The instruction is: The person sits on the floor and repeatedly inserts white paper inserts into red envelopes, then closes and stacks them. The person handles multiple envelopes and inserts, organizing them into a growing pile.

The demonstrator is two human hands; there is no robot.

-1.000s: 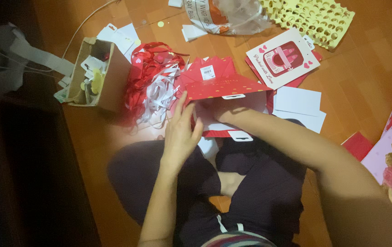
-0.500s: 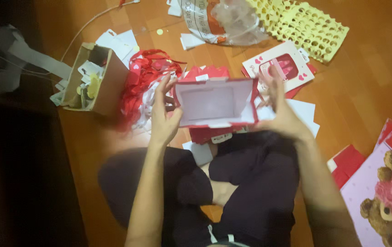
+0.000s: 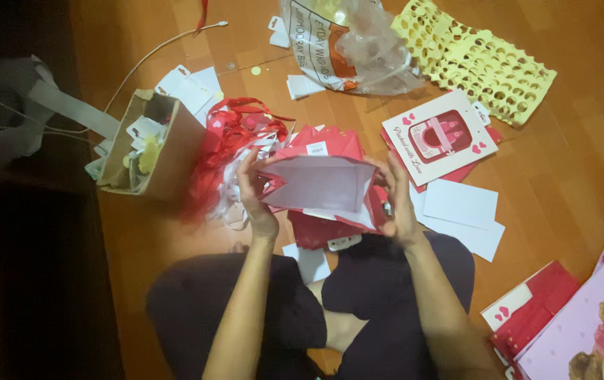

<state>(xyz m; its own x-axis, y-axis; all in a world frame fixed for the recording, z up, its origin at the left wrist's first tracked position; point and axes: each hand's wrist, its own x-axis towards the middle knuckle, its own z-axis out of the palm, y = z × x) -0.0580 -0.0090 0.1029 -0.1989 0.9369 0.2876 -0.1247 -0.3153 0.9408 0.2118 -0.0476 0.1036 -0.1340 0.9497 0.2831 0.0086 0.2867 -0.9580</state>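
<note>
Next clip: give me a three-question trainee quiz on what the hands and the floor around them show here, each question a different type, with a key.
1. True or false: both the left hand and the right hand grip the red paper bag, one on each side.
2. Multiple choice: what lies on the floor just beyond the bag's left side? A) tangle of red and white ribbons B) a pair of scissors C) a roll of tape
3. Fill in: the perforated foam sheet at the top right is ___ in colour.

Key: 1 true; 2 A; 3 yellow.
</note>
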